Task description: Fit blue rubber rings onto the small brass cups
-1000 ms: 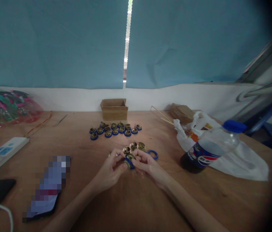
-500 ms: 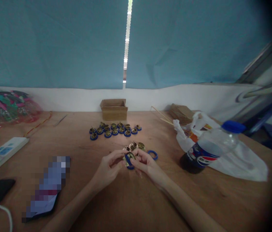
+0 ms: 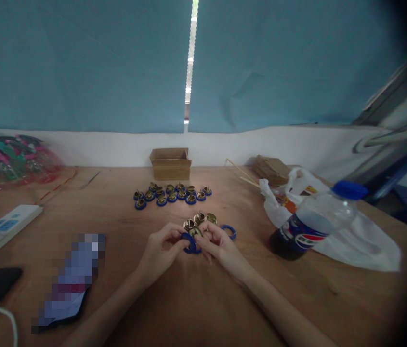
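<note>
My left hand (image 3: 163, 246) pinches a blue ring (image 3: 188, 244) between thumb and fingers, its open side facing me. Right beside it, my right hand (image 3: 223, 246) grips a round brass-coloured piece (image 3: 196, 232), and some blue shows below it. Whether that blue belongs to a second ring, I cannot tell. Just beyond my fingertips lie several brass-coloured round pieces (image 3: 199, 218) without blue rims. A loose blue ring (image 3: 229, 231) rests to the right of my right hand. Farther back sits a group of brass pieces with blue rims (image 3: 172, 195), many with small prongs pointing up.
An open cardboard box (image 3: 171, 170) stands by the wall. On the right are a cola bottle (image 3: 306, 231), a white plastic bag (image 3: 365, 246) and brown packaging (image 3: 271, 168). A phone (image 3: 71, 284), a power strip (image 3: 6, 229) and plastic-wrapped items (image 3: 11, 161) occupy the left.
The blue ring at my left fingertips has turned to face me and shifted slightly left of the brass piece. My left fingers have changed their hold; the right hand has barely moved.
</note>
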A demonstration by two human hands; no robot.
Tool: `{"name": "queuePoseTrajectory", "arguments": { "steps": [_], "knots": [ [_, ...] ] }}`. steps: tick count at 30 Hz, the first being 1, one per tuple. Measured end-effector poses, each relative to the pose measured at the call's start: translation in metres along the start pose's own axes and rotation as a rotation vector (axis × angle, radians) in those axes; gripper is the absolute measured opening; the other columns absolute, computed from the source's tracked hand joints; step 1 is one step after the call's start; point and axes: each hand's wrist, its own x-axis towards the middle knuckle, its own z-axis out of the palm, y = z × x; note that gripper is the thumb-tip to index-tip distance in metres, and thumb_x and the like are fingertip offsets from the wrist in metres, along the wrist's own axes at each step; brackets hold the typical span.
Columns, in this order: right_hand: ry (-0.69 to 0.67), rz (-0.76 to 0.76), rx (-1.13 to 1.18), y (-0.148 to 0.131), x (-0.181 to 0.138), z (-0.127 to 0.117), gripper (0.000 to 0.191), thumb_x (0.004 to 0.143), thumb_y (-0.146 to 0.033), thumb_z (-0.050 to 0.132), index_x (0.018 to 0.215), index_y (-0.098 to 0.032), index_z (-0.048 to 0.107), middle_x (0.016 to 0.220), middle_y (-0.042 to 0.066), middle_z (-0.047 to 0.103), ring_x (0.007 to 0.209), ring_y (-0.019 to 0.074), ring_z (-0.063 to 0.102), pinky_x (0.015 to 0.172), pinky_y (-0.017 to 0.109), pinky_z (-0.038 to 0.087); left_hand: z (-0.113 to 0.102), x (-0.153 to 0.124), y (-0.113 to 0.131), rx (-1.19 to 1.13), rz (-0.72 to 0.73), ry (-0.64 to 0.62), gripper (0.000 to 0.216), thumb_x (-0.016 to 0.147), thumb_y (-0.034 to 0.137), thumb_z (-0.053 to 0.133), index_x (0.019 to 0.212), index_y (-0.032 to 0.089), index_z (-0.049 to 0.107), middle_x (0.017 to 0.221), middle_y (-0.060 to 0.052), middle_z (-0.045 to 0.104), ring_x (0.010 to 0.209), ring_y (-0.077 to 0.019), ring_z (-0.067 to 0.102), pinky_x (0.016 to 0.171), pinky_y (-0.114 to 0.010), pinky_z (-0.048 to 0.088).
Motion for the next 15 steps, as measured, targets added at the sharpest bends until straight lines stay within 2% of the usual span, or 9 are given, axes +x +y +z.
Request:
{"name": "queuePoseTrajectory", "arguments": {
  "steps": [6, 9, 15],
  "knots": [
    [0.161, -0.021, 0.01, 0.002, 0.004, -0.003, 0.035, 0.082, -0.047, 0.064, 0.077, -0.022, 0.04, 0.044, -0.012, 0.04, 0.035, 0.0042, 0.03, 0.038, 0.018, 0.02, -0.008, 0.004, 0.0, 0.126, 0.051, 0.076, 0.012, 0.079, 0.026, 0.068, 0.088, 0.018, 0.065, 0.08, 0.0, 0.07, 0.073, -0.0138, 0.066, 0.067, -0.023, 0.052],
    [0.237, -0.028, 0.052, 0.001, 0.005, -0.008, 0.035, 0.082, -0.046, 0.065, 0.077, -0.022, 0.039, 0.044, -0.012, 0.043, 0.035, 0.0048, 0.032, 0.038, 0.017, 0.023, -0.017, 0.009, 0.0, 0.192, 0.06, 0.113, 0.013, 0.082, 0.03, 0.064, 0.087, 0.018, 0.065, 0.079, -0.001, 0.07, 0.074, -0.0147, 0.066, 0.068, -0.024, 0.051],
    [0.248, -0.041, 0.095, -0.004, 0.004, -0.012, 0.041, 0.078, -0.043, 0.07, 0.073, -0.023, 0.034, 0.044, -0.012, 0.042, 0.036, 0.0042, 0.032, 0.037, 0.016, 0.026, -0.034, 0.016, -0.009, 0.362, 0.02, 0.229, 0.019, 0.085, 0.035, 0.058, 0.088, 0.019, 0.067, 0.083, -0.003, 0.073, 0.079, -0.0192, 0.068, 0.072, -0.029, 0.052]
  ]
}}
